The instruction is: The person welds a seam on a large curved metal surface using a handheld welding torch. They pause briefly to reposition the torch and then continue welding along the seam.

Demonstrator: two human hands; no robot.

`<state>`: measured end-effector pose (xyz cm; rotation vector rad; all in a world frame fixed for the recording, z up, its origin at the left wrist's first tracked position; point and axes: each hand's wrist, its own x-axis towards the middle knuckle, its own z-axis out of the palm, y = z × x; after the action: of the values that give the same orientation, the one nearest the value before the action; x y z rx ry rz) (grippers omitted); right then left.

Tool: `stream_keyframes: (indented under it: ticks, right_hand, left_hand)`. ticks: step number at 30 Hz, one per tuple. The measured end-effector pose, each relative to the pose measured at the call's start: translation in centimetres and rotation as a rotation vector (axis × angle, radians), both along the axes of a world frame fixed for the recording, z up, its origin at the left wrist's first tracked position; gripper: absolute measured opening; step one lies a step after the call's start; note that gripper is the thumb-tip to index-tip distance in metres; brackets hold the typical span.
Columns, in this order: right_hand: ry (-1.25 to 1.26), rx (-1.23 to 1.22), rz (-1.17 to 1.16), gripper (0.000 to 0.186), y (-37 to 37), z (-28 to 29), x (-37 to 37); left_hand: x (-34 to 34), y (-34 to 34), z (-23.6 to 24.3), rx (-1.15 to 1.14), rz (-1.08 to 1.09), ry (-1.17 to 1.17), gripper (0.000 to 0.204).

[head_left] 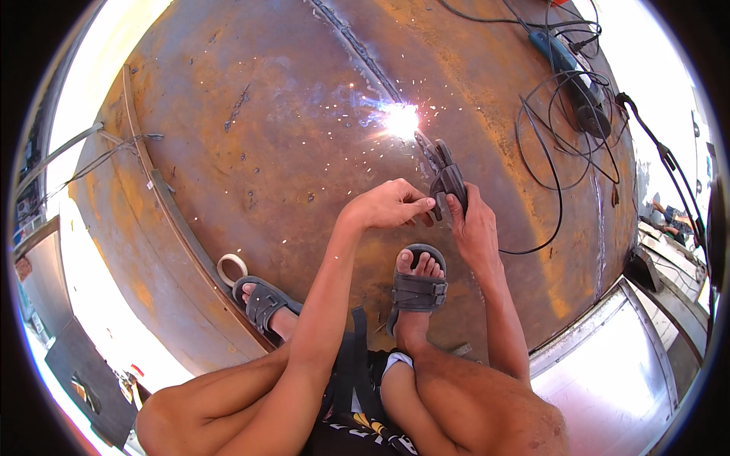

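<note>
Ahead of the right hand, clamped around its rear, the dark electrode holder points toward a bright arc; the left hand seems to touch its side, grip unclear. Probably stiff, light; best held rearward.

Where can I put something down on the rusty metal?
Bare metal lies between the left hand and the curved strip, though sparks scatter there. Another patch: right of the right forearm, below the black cable. Crowded: upper right, around the blue power tool, and by the electrode holder.
</note>
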<state>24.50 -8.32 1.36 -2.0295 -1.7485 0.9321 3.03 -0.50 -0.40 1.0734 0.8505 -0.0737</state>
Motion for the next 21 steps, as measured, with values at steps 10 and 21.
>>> stream_keyframes:
  ticks: [10, 21]
  right_hand:
    - [0.004, 0.009, 0.007, 0.039, -0.09, -0.16, 0.09]
    - [0.015, 0.021, 0.016, 0.038, -0.14, -0.39, 0.03]
  left_hand:
    - [0.09, -0.42, -0.61, 0.045, 0.041, -0.013, 0.048]
    - [-0.14, -0.14, -0.24, -0.007, 0.013, -0.032, 0.049]
